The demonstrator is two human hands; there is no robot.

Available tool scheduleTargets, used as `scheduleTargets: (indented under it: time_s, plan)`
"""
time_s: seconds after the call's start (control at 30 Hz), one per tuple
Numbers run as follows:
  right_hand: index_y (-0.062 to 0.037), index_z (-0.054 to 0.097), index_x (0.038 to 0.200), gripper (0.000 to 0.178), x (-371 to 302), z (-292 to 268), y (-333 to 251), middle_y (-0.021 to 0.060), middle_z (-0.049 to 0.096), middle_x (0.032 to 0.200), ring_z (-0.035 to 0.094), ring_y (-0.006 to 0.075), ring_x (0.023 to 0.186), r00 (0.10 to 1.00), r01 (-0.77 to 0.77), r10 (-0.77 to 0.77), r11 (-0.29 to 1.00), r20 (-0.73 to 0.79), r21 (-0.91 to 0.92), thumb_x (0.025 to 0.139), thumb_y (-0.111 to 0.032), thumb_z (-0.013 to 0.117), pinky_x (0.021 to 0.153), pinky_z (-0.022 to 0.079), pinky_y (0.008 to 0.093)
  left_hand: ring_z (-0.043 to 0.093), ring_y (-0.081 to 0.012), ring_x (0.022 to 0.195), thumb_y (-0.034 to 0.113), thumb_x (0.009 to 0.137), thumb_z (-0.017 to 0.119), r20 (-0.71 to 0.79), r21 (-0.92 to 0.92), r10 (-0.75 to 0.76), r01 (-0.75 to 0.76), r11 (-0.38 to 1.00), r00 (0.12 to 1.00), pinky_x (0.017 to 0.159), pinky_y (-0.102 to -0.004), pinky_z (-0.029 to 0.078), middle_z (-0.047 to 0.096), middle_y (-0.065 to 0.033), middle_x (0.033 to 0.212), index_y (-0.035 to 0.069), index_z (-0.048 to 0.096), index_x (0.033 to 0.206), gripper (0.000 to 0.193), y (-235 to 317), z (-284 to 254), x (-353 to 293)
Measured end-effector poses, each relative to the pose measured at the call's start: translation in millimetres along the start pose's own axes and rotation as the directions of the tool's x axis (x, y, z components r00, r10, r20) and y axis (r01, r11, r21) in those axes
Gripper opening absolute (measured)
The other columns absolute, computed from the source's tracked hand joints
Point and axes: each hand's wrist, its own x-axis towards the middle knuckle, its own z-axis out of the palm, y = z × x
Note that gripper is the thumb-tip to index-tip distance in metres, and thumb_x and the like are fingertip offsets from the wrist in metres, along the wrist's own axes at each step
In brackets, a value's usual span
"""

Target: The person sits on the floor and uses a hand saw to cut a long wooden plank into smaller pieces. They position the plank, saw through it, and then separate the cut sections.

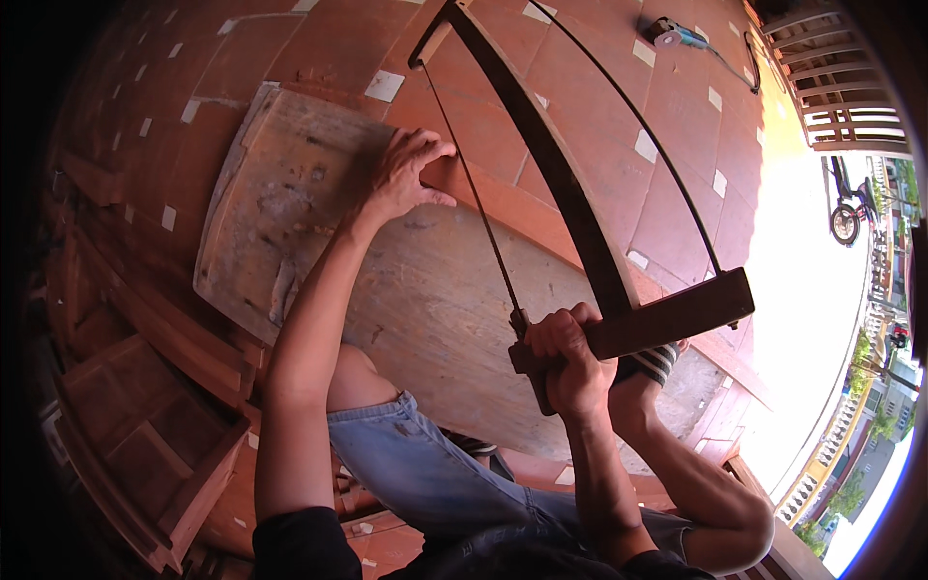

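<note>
Dark wooden frame saw (563,179) is slanting from 12 o'clock toward 4 o'clock; narrow blade (471,184) is running straight along 9-o'clock side, cord (667,152) is bowing along 3-o'clock side. Reddish plank (527,215) is lying beneath, stretching toward 4 o'clock.

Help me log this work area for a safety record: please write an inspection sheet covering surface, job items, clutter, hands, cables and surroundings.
Surface: worn, stained wooden board over tiled floor.
Job items: bow saw, raised at an angle; reddish plank along the board's far edge.
Clutter: wooden furniture parts at left; power tool on the floor, upper right.
Left hand: fingers and thumb apart, by the plank's end; contact unclear.
Right hand: closed around the saw's lower end.
Cables: dark cord trailing from the power tool.
Surroundings: slatted wooden furniture, upper right; two-wheeler on sunlit ground beyond.
</note>
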Motion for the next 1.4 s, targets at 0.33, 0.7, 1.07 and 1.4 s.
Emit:
scheduleTargets:
  time_s: [0.33, 0.7, 1.07, 1.4]
  plan:
    - [-0.0115, 0.041, 0.075, 0.036, -1.4, -3.3, 3.9, -0.0001, 0.039, 0.063, 0.038, 0.0145, 0.06, 0.998, 0.034, -0.033, 0.999, 0.049, -0.029, 0.102, -0.013, 0.063, 0.067, 0.04, 0.0366, 0.051, -0.0318, 0.117, 0.04, 0.057, 0.096, -0.005, -0.019, -0.026, 0.026, 0.999, 1.0, 0.105, -0.0467, 0.045, 0.059, -0.001, 0.119, 0.019, 0.06, 0.12, 0.075, -1.1, 4.1, -0.7]
    - [-0.0115, 0.039, 0.074, 0.038, 6.4, -2.1, 5.4, 0.0005, 0.039, 0.061, 0.037, 0.0152, 0.057, 0.999, 0.009, -0.008, 1.0, 0.05, -0.024, 0.102, -0.015, 0.064, 0.066, 0.041, 0.0379, 0.052, -0.0321, 0.116, 0.051, 0.06, 0.091, 0.012, -0.011, -0.013, 0.013, 1.0, 1.0, 0.103, -0.0465, 0.044, 0.058, -0.0042, 0.121, 0.016, 0.061, 0.122, 0.078, -3.6, 4.2, -0.5]
    - [-0.0112, 0.041, 0.073, 0.039, 14.3, -1.4, 10.4, 0.0001, 0.038, 0.06, 0.037, 0.0157, 0.056, 1.0, -0.008, 0.009, 1.0, 0.021, -0.022, 0.102, -0.017, 0.066, 0.067, 0.042, 0.038, 0.053, -0.0324, 0.116, 0.053, 0.06, 0.09, 0.017, 0.008, -0.008, 0.008, 1.0, 1.0, 0.102, -0.0475, 0.044, 0.059, -0.0049, 0.12, 0.016, 0.061, 0.121, 0.077, -5.0, 4.0, 1.6]
    - [-0.0101, 0.042, 0.075, 0.035, 25.1, -6.9, 23.5, 0.0015, 0.041, 0.063, 0.04, 0.0166, 0.06, 0.996, 0.042, -0.04, 0.999, 0.077, -0.023, 0.102, -0.016, 0.064, 0.07, 0.044, 0.0383, 0.053, -0.0314, 0.115, 0.057, 0.059, 0.089, -0.001, 0.017, 0.002, -0.002, 1.0, 1.0, 0.103, -0.0467, 0.044, 0.059, -0.0031, 0.121, 0.016, 0.061, 0.121, 0.079, -9.4, 6.6, -0.1]
